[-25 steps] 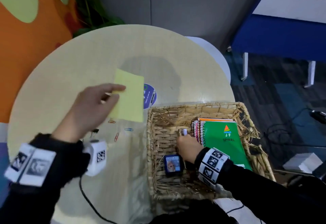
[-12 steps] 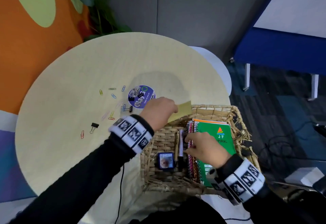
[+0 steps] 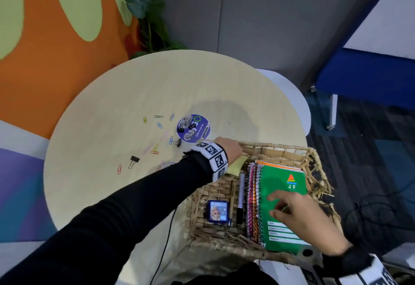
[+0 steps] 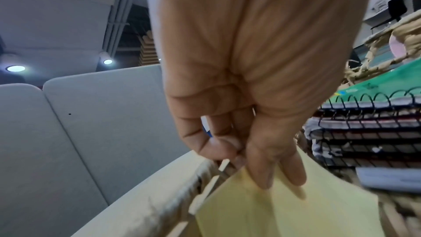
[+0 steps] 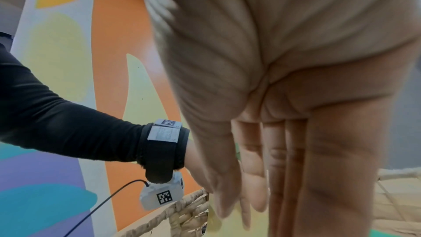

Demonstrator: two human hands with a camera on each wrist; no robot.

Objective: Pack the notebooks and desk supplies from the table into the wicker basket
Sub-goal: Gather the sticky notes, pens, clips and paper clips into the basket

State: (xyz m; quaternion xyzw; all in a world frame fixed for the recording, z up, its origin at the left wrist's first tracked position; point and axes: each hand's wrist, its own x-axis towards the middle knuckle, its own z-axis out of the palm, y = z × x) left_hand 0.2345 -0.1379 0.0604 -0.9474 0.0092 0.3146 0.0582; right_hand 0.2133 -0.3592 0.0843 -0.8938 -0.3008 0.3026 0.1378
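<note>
Left hand (image 4: 239,96) now inside woven wicker basket (image 3: 278,150), pinching yellow sticky-note pad (image 4: 284,205), lately above worktop. Right hand (image 3: 298,219) released, fingers straight over green spiral notebook (image 3: 283,186). Release pending.

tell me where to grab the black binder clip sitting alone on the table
Pinch the black binder clip by its black body from above. It lies flat on the round pale wooden table, wire handles trailing toward you, with bare table around it, so thumb and finger probably fit either side.

Wicker basket (image 3: 278,150) at table's near right edge. Inside: green spiral notebook (image 3: 283,197) topping the stack on the right, marker (image 3: 240,197) beside it, small blue box (image 3: 217,211) near left, yellow pad (image 3: 235,165) tilted in the far-left corner. Paper clips (image 3: 155,148) lie loose on the table.
</note>
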